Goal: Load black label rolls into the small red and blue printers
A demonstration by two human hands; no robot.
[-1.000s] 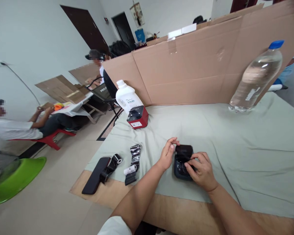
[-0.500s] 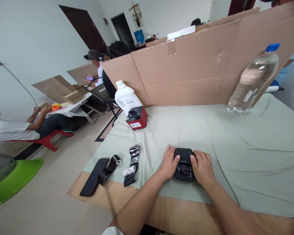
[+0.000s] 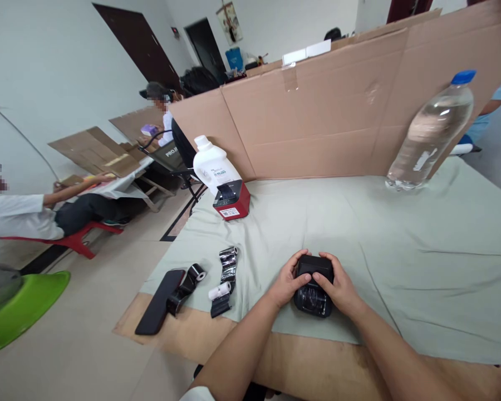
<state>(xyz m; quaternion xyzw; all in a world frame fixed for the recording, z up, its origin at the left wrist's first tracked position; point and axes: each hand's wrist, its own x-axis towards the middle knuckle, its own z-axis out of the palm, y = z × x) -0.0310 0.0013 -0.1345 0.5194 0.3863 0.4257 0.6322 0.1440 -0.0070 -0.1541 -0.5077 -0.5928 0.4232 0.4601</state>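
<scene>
A compact black device [image 3: 313,303], which looks like a label printer, is between my two hands near the front of the cloth. Glossy black film shows in its lower part. My left hand [image 3: 290,281] wraps its left side, with the thumb on top. Around the right side is my right hand [image 3: 338,284], its thumb also pressed on top beside the other thumb. To the left lie a black film roll [image 3: 197,272] partly unwound over a flat black case [image 3: 161,303], another unrolled black film strip [image 3: 228,264] and a small white roll [image 3: 220,291].
A red and black box-shaped device [image 3: 232,201] stands at the back left before a white jug [image 3: 215,164]. At the back right, a large water bottle [image 3: 432,133] leans by the cardboard partition [image 3: 317,122]. People sit at a table [image 3: 129,181] on the left.
Both thumbs have moved from the device's sides onto its top, and my fingers now curl round its far corners. The device sits slightly nearer me. A seated person at left has stretched out an arm.
</scene>
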